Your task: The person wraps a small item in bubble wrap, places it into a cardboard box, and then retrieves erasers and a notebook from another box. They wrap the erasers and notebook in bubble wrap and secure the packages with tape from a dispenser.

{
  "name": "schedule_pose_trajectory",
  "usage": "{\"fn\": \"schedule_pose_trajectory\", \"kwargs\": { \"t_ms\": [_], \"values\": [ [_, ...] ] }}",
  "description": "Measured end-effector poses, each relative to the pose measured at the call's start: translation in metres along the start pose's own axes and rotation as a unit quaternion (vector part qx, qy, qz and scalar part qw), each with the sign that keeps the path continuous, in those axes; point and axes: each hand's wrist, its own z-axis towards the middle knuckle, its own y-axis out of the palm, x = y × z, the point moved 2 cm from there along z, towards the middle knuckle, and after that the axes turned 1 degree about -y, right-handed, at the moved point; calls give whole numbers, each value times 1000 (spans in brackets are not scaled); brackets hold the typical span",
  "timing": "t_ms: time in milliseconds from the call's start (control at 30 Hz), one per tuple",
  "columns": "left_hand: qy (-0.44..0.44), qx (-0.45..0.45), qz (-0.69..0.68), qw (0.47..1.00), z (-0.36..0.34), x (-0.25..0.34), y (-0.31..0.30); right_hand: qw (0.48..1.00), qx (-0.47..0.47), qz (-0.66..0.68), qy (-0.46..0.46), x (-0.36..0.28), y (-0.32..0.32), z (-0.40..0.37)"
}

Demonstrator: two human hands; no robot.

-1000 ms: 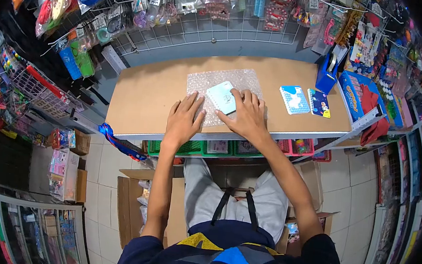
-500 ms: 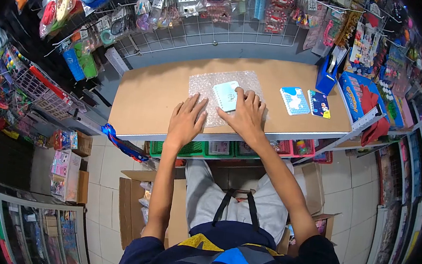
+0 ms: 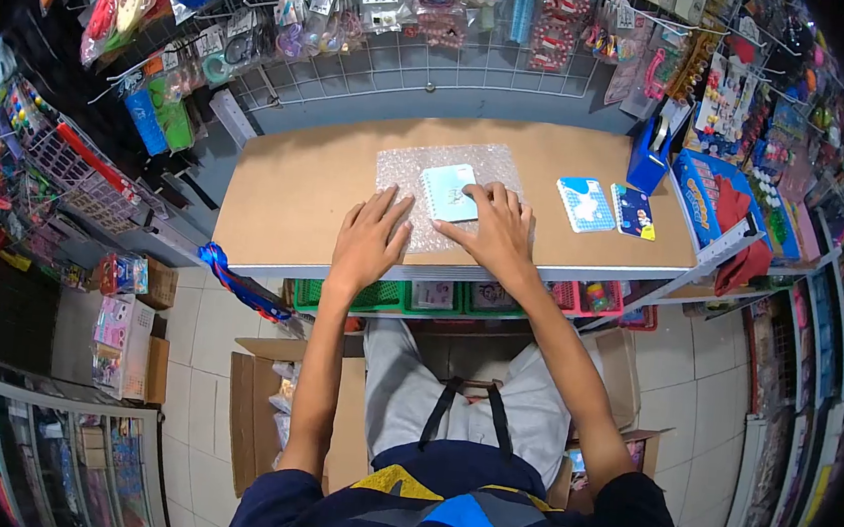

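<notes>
A light-green spiral notebook [image 3: 445, 191] lies flat on a sheet of bubble wrap [image 3: 398, 169] on the brown table. My left hand [image 3: 372, 235] rests palm down on the wrap's left front part, fingers stretched out, holding nothing. At the notebook's right side is my right hand [image 3: 497, 232], its thumb and fingers apart. The index fingertip touches the notebook's right edge, and the other fingers lie over the wrap. To the right are a blue-and-white notebook [image 3: 586, 206] and a dark blue notebook [image 3: 633, 212], side by side on the tabletop.
A blue tape dispenser [image 3: 650, 163] stands at the table's back right corner, beside a blue box [image 3: 699, 197] and red cloth [image 3: 739, 231]. Packaged goods hang on a wire grid [image 3: 388, 75] behind. Green and pink baskets sit under the tabletop [image 3: 298, 192]; open cartons flank my legs.
The light-green notebook has shifted very slightly left on the wrap, and the right index finger is more bent at its edge. The left hand stays flat; the whole view has shifted a little.
</notes>
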Motion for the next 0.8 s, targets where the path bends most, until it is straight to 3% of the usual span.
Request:
{"fn": "schedule_pose_trajectory", "kwargs": {
  "t_ms": [67,167,267,367,400,500,567,633,800],
  "values": [
    [3,-3,-8,1000,-1,0,0,1000,-19,0,-4,-2,-8,0],
    [11,20,-19,1000,4,-1,-6,993,-25,94,67,8,-12,14],
    [6,67,-35,997,9,9,-13,992,-11,121,37,32,-15,49],
    [-7,57,-31,998,6,19,-20,993,-68,94,15,41,-16,76],
    [-9,45,-26,999,3,13,-14,983,-116,139,21,36,-16,81],
    [-6,45,-20,999,3,6,-7,977,-191,40,80,-3,-4,66],
    [-5,45,-22,999,0,7,-5,990,-140,17,19,-18,7,44],
    [-9,41,-20,999,1,5,-6,995,-96,8,38,-16,18,41],
    [-21,1,-16,1000,4,-1,-8,978,-167,93,81,-10,0,49]
  ]
}}
